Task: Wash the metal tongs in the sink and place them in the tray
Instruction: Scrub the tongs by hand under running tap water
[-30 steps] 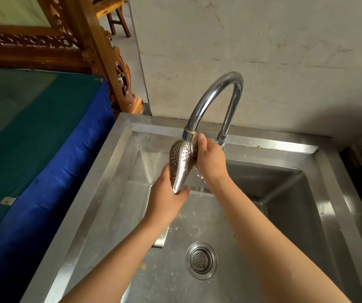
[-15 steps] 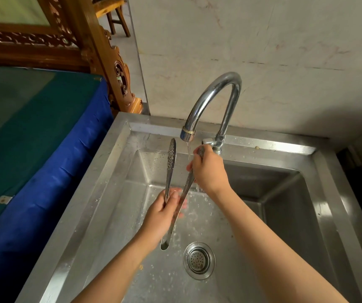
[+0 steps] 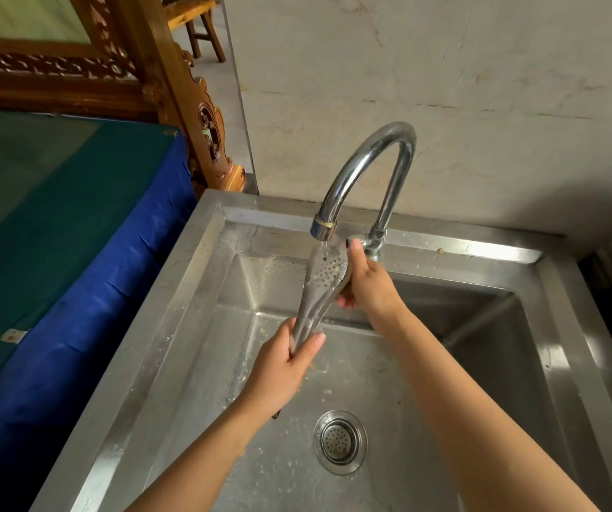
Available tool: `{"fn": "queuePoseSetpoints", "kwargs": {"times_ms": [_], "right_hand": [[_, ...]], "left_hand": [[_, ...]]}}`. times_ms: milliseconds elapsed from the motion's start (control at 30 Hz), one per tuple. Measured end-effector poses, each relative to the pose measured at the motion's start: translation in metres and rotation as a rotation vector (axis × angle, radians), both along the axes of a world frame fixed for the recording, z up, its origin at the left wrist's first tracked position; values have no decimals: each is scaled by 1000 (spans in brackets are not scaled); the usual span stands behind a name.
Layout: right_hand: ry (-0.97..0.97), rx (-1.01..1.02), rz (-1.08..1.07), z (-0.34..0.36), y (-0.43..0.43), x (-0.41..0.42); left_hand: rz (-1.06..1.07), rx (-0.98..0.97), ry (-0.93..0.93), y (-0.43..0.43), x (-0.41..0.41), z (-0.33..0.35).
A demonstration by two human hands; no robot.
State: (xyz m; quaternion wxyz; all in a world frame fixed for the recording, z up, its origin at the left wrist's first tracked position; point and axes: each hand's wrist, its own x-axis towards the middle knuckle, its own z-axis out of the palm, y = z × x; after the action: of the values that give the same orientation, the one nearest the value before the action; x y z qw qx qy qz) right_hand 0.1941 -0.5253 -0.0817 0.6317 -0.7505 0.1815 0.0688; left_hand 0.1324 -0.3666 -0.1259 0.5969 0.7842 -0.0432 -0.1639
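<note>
Tongs (image 3: 320, 290): held up over the sink basin, near its back wall, perforated head uppermost and tilted toward the tap; the two arms look pressed together.
Water: a thin stream runs from the tap (image 3: 361, 171) spout straight onto the perforated head.
Left hand (image 3: 285, 367): closed around the narrow lower part of the tongs, thumb laid across the front, fingers wrapped behind.
Right hand (image 3: 369, 282): curled round the right edge of the perforated head, thumb reaching up to its tip just under the spout, fingers tucked behind the metal.
Sink (image 3: 201, 290): steel, wet and speckled with droplets and small crumbs; both forearms reach in from the near edge.
Drain (image 3: 340, 441): round strainer in the basin floor toward the near edge, below and between the two arms.
Left of the sink: a surface covered in blue cloth (image 3: 86, 290) runs along the sink's left rim.
Behind: carved wooden frame (image 3: 182, 105) by the sink's far left corner, pale wall behind the tap.
</note>
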Motion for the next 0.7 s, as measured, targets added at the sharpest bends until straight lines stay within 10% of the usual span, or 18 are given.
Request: {"fn": "queuePoseSetpoints", "kwargs": {"times_ms": [433,700], "right_hand": [[-435,-258,205,3,9,-9],[-431,-158,-92,13,11,2]], "left_hand": [[81,213,-266,-9,15,14],[81,207,-295,-9,12,12]]}}
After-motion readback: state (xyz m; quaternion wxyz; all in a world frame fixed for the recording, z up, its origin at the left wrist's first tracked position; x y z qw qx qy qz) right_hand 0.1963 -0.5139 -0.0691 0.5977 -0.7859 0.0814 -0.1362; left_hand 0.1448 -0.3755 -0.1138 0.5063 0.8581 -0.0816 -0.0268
